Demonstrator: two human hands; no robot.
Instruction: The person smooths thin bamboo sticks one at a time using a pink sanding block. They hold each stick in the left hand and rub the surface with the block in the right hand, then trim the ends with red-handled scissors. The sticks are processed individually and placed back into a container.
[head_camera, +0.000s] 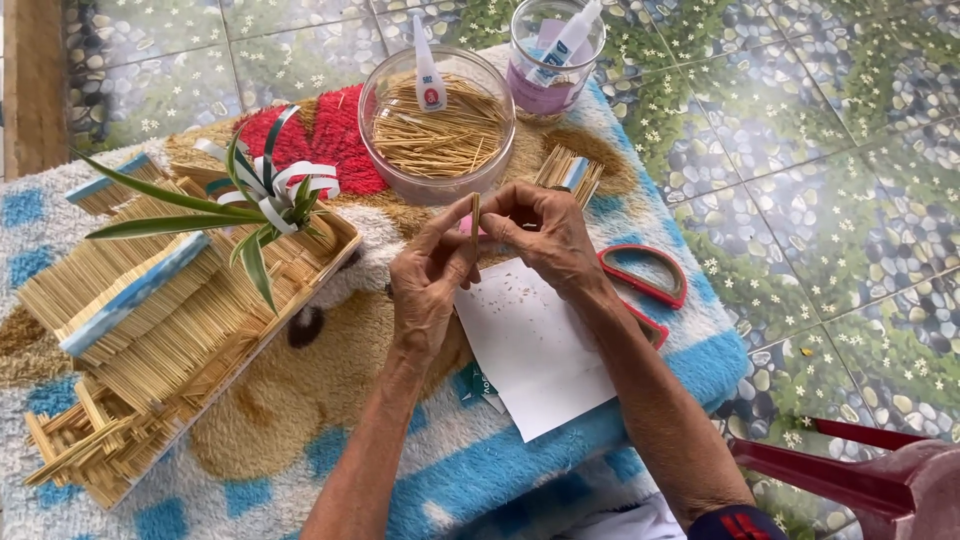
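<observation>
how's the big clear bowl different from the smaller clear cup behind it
The bowl is wide, shallow and filled with thin wooden sticks; the cup is narrower, taller and stickless. One white glue tube leans in the bowl, while two stand in the cup. Both are transparent, round and open-topped.

Thin tan stick (475, 215) — upright, pinched above white paper (530, 345).

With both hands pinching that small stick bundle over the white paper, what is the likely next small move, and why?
Probably press the stick bundle tight and even: the left hand and right hand both pinch it upright above the white paper, and a glue tube rests in the bowl of sticks.
</observation>
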